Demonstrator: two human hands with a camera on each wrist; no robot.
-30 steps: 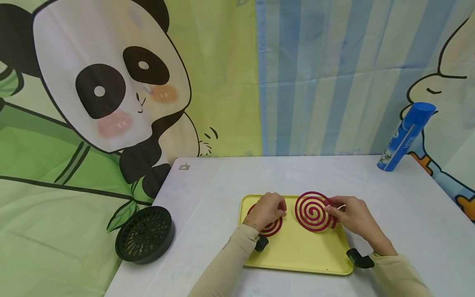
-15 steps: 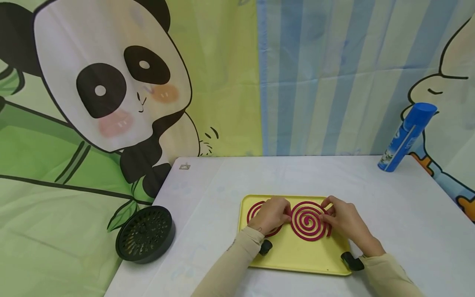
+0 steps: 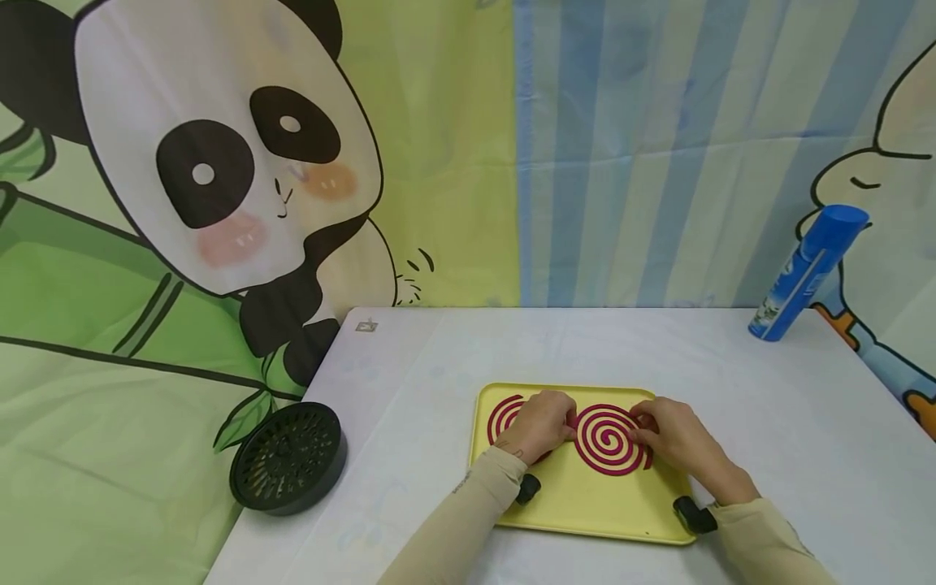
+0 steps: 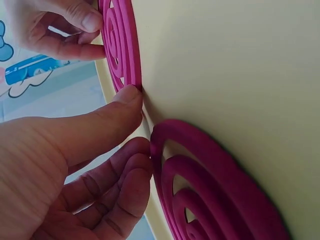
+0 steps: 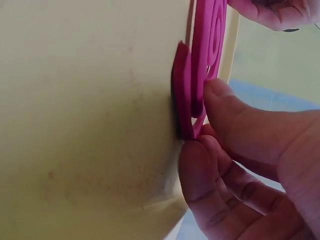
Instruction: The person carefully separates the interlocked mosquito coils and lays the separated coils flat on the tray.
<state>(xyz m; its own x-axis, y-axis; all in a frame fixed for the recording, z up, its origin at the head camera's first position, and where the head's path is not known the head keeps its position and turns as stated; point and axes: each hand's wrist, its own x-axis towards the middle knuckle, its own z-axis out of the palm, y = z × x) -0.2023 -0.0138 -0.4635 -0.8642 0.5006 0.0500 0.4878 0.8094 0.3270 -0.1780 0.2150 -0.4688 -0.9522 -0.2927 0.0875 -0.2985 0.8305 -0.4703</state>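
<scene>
Two magenta mosquito coils are at the yellow tray. The right mosquito coil is between my hands. My right hand pinches its right side; the right wrist view shows the thumb on the coil and a finger below its outer end. On its left edge, my left hand has its thumb tip; part of this grasp is hidden behind the thumb. The other fingers are curled beside the left mosquito coil, which the left hand partly covers in the head view.
A round black holder with a slotted top stands at the table's left edge. A blue spray can stands at the back right. Printed curtains hang behind the white table. Black camera mounts sit at both wrists.
The right coil has come down and left from a raised, tilted position to lie flatter. My left hand has moved right from above the left coil to the right coil's edge.
</scene>
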